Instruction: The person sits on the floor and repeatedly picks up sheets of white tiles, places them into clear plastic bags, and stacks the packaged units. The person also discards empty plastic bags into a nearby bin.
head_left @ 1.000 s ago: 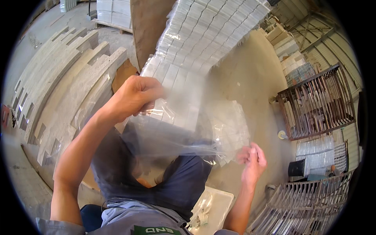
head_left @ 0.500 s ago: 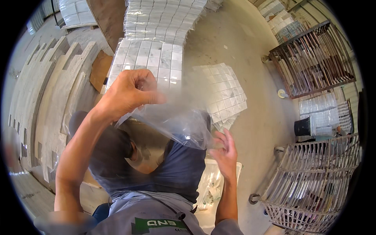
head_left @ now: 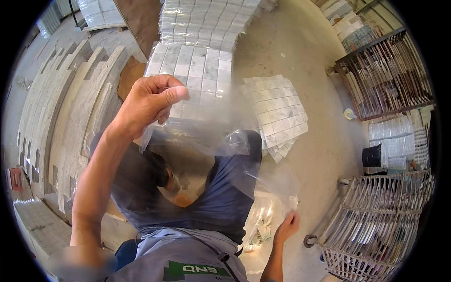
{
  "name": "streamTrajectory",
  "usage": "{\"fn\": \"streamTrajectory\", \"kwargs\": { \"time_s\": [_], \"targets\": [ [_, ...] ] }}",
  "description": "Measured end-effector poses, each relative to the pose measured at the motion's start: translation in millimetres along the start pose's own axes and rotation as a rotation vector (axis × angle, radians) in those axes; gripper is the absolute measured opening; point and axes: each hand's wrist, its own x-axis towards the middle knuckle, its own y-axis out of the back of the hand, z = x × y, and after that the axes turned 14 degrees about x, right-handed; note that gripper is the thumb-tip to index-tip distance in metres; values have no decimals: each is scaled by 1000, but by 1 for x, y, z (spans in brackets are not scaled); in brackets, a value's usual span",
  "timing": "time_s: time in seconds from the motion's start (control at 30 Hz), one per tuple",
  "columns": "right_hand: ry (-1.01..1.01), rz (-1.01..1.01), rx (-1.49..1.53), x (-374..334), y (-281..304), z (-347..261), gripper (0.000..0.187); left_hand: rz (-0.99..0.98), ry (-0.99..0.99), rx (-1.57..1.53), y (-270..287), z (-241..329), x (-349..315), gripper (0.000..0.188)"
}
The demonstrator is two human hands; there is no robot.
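Observation:
A white marble mosaic tile sheet [head_left: 206,70] lies before me, with clear plastic film [head_left: 202,136] about its near end. Above the sheet's near left part is my left hand [head_left: 157,96], its thumb and fingers pressed together; what they pinch, if anything, does not show. Low on the right, my right hand [head_left: 287,226] is closed on the corner of a clear plastic bag [head_left: 277,181], which trails up toward my knee. Beside the right knee, bare mosaic sheets [head_left: 279,105] lie in a fanned pile.
Behind the sheet rises a stack of plastic-wrapped tile sheets [head_left: 202,23]. Pale slabs [head_left: 70,103] stand along the left. On the right are a slatted cart [head_left: 376,216], a rack [head_left: 385,75] and a black bucket [head_left: 372,156]. A plastic-lined container [head_left: 258,221] sits beside my right leg.
My right hand has moved down and outward, and now draws a plastic bag with it. The left hand stays over the tile sheet, with its fingers closed tighter. The view has shifted slightly.

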Motion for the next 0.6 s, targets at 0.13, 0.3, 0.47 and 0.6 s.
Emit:
{"fn": "streamTrajectory", "kwargs": {
  "time_s": [0.13, 0.3, 0.47, 0.6],
  "targets": [
    [-184, -143, -396, -83, 75, 129, 24, -50, -82, 10, 2, 6, -5, 28],
    [-672, -383, -999, -118, 86, 174, 32, -145, -277, 133, 4, 24, -15, 24],
    [92, -412, -184, 14, 1, -20, 41, -507, -574, 203, 7, 42, -23, 13],
    [752, -855, 309, 42, -84, -240, 75, -741, -719, 286, -9, 57, -33, 17]
  ]
}}
